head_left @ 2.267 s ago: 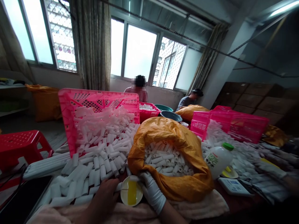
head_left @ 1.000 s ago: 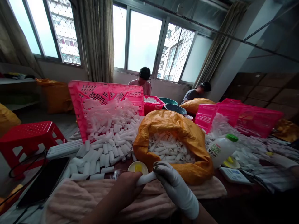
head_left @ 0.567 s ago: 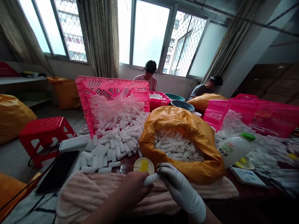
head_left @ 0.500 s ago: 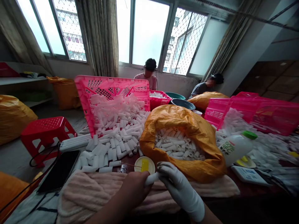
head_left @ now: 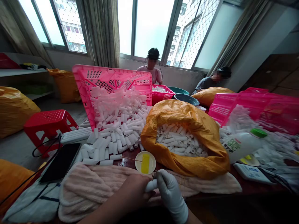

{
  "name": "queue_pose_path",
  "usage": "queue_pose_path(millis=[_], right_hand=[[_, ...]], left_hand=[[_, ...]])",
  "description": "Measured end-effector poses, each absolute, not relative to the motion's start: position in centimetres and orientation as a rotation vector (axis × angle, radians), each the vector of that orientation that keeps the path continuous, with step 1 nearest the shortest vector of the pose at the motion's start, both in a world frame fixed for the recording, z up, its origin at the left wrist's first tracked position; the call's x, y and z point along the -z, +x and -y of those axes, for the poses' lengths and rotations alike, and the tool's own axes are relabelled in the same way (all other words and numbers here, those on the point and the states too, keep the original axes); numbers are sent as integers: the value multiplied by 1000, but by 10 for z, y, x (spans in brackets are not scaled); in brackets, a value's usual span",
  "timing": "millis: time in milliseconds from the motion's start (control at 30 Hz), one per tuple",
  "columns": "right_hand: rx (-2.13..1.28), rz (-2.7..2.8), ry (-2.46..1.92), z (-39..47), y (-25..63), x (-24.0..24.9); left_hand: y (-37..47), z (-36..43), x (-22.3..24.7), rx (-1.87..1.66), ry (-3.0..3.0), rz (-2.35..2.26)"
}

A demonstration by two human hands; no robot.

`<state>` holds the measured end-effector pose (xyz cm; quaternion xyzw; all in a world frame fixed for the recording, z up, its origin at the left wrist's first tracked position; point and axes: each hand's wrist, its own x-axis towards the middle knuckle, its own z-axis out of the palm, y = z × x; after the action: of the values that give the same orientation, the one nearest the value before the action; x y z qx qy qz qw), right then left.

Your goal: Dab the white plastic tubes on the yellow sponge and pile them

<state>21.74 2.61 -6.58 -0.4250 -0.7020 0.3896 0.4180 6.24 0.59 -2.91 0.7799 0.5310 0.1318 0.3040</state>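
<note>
My bare left hand [head_left: 135,188] is closed around a short white tube [head_left: 151,185] just above the pink towel [head_left: 98,183]. My right hand [head_left: 171,194], in a white glove, pinches at the tube's right end; its fingertips are partly hidden there. Just beyond the hands sits a small round dish [head_left: 138,166] with a yellow block [head_left: 145,164] in it and a thin stick [head_left: 130,159] across its rim. Behind my right hand, an orange sack [head_left: 184,109] gapes, full of white tubes [head_left: 177,141].
Loose white tubes [head_left: 119,144] spill from a tipped pink crate [head_left: 80,90]. A phone [head_left: 59,163] lies left, near a red stool [head_left: 49,119]. On the right are a green-capped bottle [head_left: 244,144], a white device [head_left: 253,172] and another pink crate [head_left: 277,113]. Two people sit beyond.
Both hands have come slightly lower and closer together on the tube. The gloved hand has turned more upright, its fingers now bunched at the tube's end. The camera view has tilted slightly.
</note>
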Motion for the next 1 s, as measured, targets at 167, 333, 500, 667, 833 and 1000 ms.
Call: queue_pose_path(millis=[167,333,500,667,833,1000], right_hand=[[-1036,1787,-1024,-29,219,61],[-1186,1563,-1127,-41,213,73],[-1102,1596,-1119,-31,214,76],[-988,1817,-997,-17,219,68],[-886,1927,-932,-21,225,65],[-511,1706,-1251,-8,290,57]], left_hand=[[66,-5,35,-395,2013,-1377],[76,-6,50,-305,2067,-1733],[73,-5,40,-340,2021,-1550],[64,-3,31,-403,1778,-1101],[67,2,27,-397,1814,-1136],[44,4,25,-429,2112,-1406]])
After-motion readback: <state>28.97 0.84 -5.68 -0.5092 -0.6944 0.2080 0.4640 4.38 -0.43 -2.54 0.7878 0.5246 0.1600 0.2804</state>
